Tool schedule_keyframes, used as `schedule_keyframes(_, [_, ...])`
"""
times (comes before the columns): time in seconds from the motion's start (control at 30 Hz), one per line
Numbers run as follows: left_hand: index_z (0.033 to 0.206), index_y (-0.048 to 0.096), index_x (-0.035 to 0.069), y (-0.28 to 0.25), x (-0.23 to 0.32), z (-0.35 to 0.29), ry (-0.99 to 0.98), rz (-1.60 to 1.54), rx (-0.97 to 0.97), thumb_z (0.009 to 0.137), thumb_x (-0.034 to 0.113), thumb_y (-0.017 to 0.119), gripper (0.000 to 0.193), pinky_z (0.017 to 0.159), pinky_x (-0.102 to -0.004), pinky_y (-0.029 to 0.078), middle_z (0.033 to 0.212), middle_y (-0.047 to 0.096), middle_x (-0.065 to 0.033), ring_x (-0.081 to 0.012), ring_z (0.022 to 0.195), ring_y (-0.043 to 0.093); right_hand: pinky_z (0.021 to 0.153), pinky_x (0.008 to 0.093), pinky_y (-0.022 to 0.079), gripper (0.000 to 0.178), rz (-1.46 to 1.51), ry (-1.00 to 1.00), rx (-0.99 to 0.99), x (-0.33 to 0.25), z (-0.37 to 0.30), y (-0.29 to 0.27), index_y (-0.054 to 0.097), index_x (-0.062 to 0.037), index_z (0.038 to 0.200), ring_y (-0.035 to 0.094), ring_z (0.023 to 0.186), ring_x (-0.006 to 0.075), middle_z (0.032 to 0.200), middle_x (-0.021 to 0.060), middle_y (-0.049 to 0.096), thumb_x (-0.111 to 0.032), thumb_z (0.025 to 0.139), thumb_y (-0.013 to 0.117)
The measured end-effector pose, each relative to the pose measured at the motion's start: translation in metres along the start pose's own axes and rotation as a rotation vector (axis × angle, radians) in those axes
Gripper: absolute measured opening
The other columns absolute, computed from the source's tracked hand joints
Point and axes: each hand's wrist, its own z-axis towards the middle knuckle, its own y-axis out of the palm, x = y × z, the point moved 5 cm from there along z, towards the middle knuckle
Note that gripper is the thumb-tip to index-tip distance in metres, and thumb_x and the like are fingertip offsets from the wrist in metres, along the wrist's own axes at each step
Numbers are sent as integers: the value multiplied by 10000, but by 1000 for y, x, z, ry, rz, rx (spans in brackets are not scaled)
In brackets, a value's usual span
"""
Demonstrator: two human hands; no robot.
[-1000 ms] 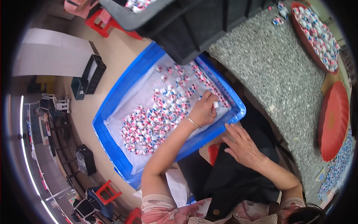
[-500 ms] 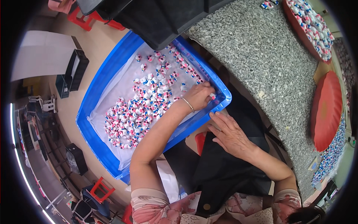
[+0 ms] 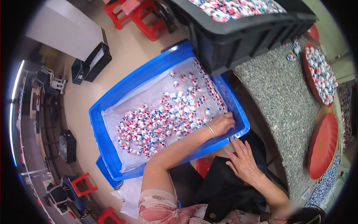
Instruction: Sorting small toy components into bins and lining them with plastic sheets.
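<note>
A blue plastic bin (image 3: 97, 128) lined with a white sheet (image 3: 130, 104) holds many small white, pink and blue figures (image 3: 143, 125). Most lie in a loose heap, while a neat row (image 3: 210, 87) runs along the side wall nearest the counter. My left hand (image 3: 222, 123) reaches into the near right corner, at the end of that row, with curled fingers. Its fingertips are hidden, so what they pinch cannot be made out. Outside the bin, my right hand (image 3: 243, 159) has its fingers stretched out, fingertips close to the rim, and holds nothing.
A black crate (image 3: 238, 41) full of similar figures overhangs the bin's far right end. On the speckled counter (image 3: 276, 104) at right are a red bowl of figures (image 3: 320, 74) and a red fluted tray (image 3: 323, 145). Red stools (image 3: 143, 18) stand on the floor beyond.
The view has shifted, showing more of the black crate and its contents. My left hand stays in the bin's corner; the white piece seen at its fingers before is hidden now. My right hand remains near the rim.
</note>
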Motion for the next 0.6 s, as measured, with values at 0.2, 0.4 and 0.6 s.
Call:
schedule_keyframes(0.2, [972, 666, 85, -144, -63, -1, -277, 573, 255, 657, -40, 585, 348, 778, -389, 489, 968, 618, -90, -298, 891, 583, 1014, 473, 370, 416, 13, -97, 117, -24, 46, -35, 517, -16, 1199, 464, 1197, 371, 1329, 201, 444, -84, 807, 634])
schedule_keyframes(0.4, [1054, 668, 134, -180, -115, 21, -286, 690, 101, 652, -18, 596, 436, 922, -367, 436, 1136, 625, -16, -236, 1073, 522, 970, 435, 419, 415, -23, -179, 129, -4, 142, 9, 505, 22, 1193, 498, 1149, 384, 1302, 227, 459, -70, 803, 615])
schedule_keyframes(0.6, [1057, 650, 139, -186, -125, 31, -289, 746, 104, 694, 35, 615, 380, 866, -399, 453, 1021, 619, -59, -251, 1027, 546, 926, 430, 446, 414, -156, -139, 22, 31, 213, 39, 524, 18, 1163, 535, 1091, 361, 1278, 214, 472, -96, 780, 633])
